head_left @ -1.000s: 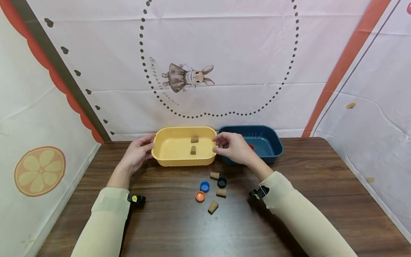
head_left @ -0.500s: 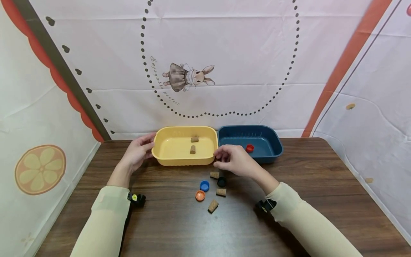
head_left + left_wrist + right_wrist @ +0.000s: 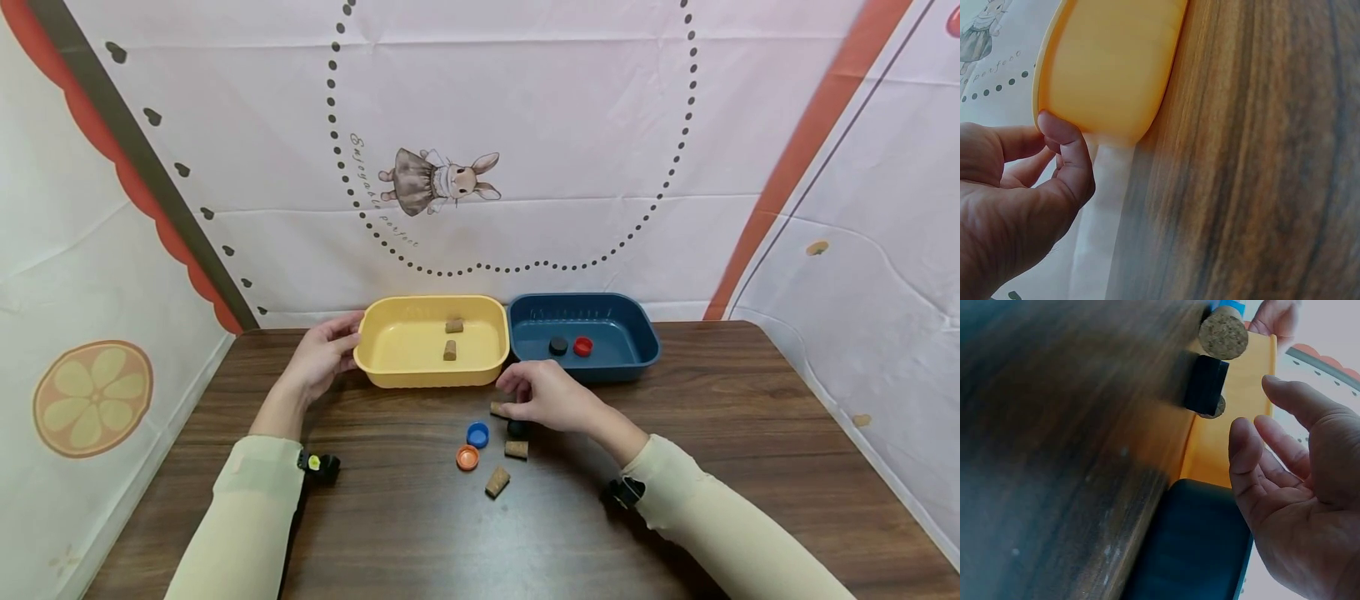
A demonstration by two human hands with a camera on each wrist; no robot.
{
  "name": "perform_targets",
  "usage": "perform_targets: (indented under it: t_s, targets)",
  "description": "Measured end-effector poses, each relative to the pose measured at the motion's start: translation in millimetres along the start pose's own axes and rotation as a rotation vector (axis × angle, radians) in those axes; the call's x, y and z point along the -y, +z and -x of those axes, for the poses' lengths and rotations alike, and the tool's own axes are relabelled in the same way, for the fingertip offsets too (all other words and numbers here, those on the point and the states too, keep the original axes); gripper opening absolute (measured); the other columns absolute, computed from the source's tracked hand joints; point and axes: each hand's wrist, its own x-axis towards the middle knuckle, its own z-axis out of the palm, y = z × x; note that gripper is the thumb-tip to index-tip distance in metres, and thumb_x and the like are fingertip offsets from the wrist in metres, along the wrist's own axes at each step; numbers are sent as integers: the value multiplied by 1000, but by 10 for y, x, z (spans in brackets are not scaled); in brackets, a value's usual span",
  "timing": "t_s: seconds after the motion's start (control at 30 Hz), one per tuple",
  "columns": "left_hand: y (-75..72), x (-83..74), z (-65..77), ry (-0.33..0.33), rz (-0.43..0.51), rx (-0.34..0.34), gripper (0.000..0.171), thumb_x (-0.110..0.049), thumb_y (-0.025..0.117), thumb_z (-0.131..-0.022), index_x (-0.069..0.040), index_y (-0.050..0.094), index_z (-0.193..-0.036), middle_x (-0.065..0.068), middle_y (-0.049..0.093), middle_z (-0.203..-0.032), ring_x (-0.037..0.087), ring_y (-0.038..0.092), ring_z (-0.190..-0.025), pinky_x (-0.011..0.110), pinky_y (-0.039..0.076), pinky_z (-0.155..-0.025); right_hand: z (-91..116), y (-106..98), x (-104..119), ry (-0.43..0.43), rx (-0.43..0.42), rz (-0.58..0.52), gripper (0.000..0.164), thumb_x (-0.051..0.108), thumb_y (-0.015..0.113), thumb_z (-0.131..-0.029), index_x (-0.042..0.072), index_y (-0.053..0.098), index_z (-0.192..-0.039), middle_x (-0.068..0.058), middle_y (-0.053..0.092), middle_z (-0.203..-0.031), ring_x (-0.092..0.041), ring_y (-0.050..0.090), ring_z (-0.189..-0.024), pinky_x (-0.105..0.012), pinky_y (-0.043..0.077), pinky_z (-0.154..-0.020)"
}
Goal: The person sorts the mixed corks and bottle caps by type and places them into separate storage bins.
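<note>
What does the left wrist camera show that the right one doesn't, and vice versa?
Only the left wrist view shows the printed rabbit and lettering. Only the right wrist view shows the right hand, navy tray, black cap, two corks and some blue cap. Both show the left hand, yellow tray, wooden table and patterned backdrop.

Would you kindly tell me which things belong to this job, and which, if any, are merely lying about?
Likely part of the job: yellow tray, blue tray, corks, plastic caps.

Merely surroundings, nothing loose looks stray: wooden table, printed cloth.
</note>
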Motion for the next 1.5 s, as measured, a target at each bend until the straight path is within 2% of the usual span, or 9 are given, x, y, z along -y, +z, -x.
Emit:
perform_targets:
  t_s: [0.33, 0.6, 0.83, 1.13, 1.5]
  targets:
    - [1, -2, 2, 7, 0, 3, 55, -12, 52, -113, -7, 36, -166, 20, 45, -141, 18, 63, -106, 26, 60, -81, -31, 21, -27, 19, 62, 46, 24, 17, 84, -93, 7, 75, -113, 5, 72, -94, -14, 64, -84, -28, 56, -75]
    - [0, -6, 8, 14, 7, 3, 56, -12, 52, -113, -6, 36, -166, 18, 47, -139, 14, 64, -102, 25, 60, -80, -65, 59, -61, 31, 85, 66, 24, 19, 85, -92, 9, 76, -112, 6, 72, -94, -9, 63, -83, -28, 57, -76]
    - [12, -19, 9, 11, 2, -7, 54, -7, 50, -113, -3, 35, -165, 22, 45, -140, 20, 61, -108, 27, 60, -83, -72, 69, -74, 36, 96, 62, 22, 20, 86, -91, 11, 76, -108, 6, 72, -93, -9, 64, -84, -29, 56, -77]
    - [14, -16, 18, 6, 3, -18, 54, -7, 50, -113, -3, 37, -165, 22, 45, -139, 20, 60, -105, 23, 59, -78, -86, 84, -88, 98, 126, 59, 15, 18, 84, -92, 14, 76, -104, 9, 70, -89, -9, 64, -84, -31, 57, -77]
    - [13, -18, 21, 11, 2, -5, 55, -10, 52, -113, -6, 37, -165, 19, 47, -137, 18, 62, -103, 25, 59, -78, -73, 81, -62, 100, 110, 35, 11, 13, 81, -92, 14, 74, -101, 8, 70, -87, -10, 64, -84, -31, 57, -77]
